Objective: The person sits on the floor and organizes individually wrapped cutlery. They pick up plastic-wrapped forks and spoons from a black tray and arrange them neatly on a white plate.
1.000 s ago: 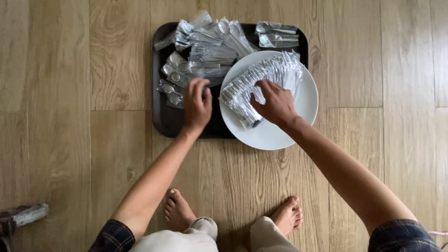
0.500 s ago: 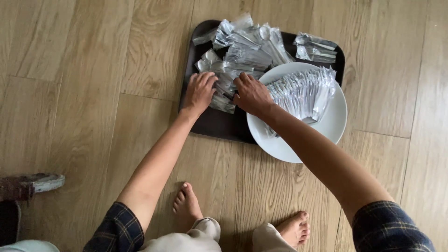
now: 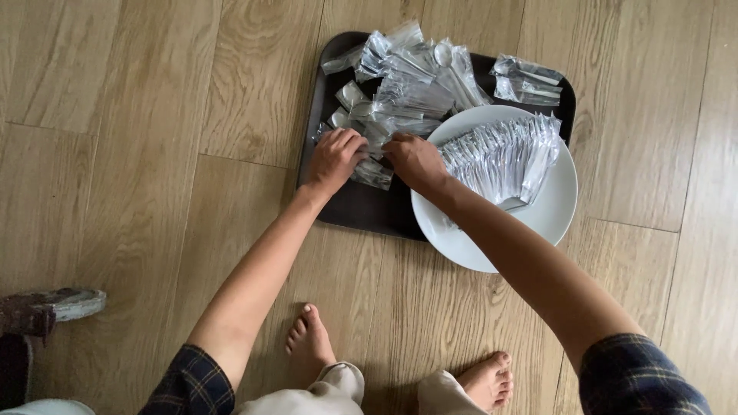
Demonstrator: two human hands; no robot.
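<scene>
Since a second ago, both hands have been drawn off the white plate [image 3: 557,219] at 3 o'clock. The left hand [image 3: 336,157] and right hand [image 3: 415,160] are now closed on wrapped spoon packets [image 3: 373,173], heaped on the dark tray [image 3: 357,211] at 12 o'clock; another is seemingly being gathered.

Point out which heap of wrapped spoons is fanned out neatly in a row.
The heap on the white plate: its wrapped spoons overlap in one orderly row, while those on the dark tray lie jumbled.

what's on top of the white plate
A fanned row of clear-wrapped plastic spoons lies on the white plate. The right forearm covers its left rim.
</scene>
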